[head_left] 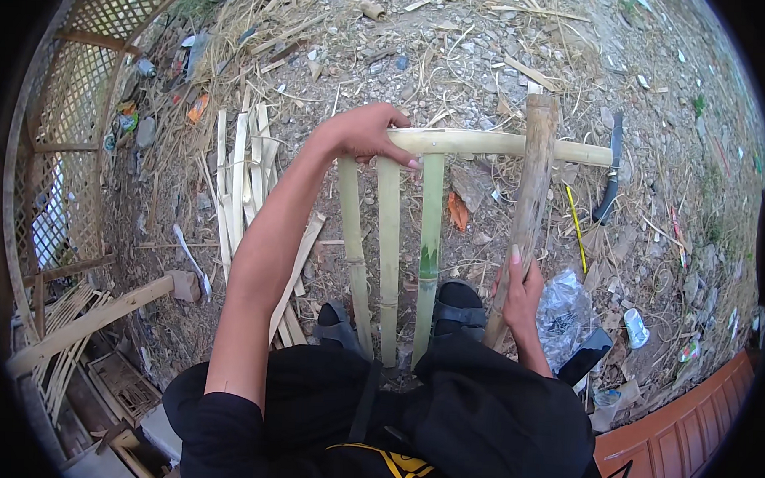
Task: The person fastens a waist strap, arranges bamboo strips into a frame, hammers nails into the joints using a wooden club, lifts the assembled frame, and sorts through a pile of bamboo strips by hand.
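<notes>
My left hand (371,133) is closed round the left end of a pale bamboo crosspiece (487,143), its thumb over the near side. Three upright bamboo slats (388,256) run from that crosspiece down toward my feet; the rightmost is greener. In my right hand (521,299) is a thick, weathered bamboo pole (535,173), gripped at its lower part. The pole slants upward and passes in front of the crosspiece. At the crosspiece's right end is a knife (605,203) with a dark handle; I cannot tell whether it touches the bamboo.
Split bamboo strips (240,179) lie left of my arm. Right of the pole are a yellow strip (576,229), a clear plastic bag (564,308) and a crushed can (636,328). A lattice fence (76,85) stands left, a wooden beam (93,323) below it, a brown panelled board (679,426) lower right.
</notes>
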Motion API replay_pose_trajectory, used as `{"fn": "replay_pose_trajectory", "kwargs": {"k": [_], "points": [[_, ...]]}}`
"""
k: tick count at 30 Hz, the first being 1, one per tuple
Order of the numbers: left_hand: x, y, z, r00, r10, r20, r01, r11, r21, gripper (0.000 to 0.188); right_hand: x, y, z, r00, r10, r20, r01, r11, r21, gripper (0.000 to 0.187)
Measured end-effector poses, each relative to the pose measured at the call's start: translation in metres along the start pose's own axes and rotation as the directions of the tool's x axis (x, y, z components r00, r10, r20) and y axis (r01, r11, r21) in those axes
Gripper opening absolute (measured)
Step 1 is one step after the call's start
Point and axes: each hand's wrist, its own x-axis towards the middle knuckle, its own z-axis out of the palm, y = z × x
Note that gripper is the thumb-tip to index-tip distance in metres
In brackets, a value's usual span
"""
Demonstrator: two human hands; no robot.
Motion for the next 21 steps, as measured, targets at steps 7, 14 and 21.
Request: {"fn": "replay_pose_trajectory", "kwargs": {"k": [7, 14, 21], "points": [[-0.055, 0.043, -0.116, 0.968, 0.108, -0.226, -0.054, 0.970, 0.235, 0.048, -0.007, -0.013, -0.007, 0.997, -0.062, 0.053, 0.050, 0.979, 0.197, 0.029], [-0.197, 0.180, -0.188, 0.754, 0.095, -0.650, 0.378, 0.747, 0.547, 0.044, -0.008, -0.022, -0.001, 0.942, -0.291, 0.167, 0.233, 0.925, 0.299, 0.037], [-0.196, 0.152, -0.115, 0.296, 0.623, -0.724, 0.419, 0.596, 0.685, 0.045, -0.012, -0.015, 0.001, 0.942, -0.312, 0.128, 0.250, 0.900, 0.357, 0.042]]}}
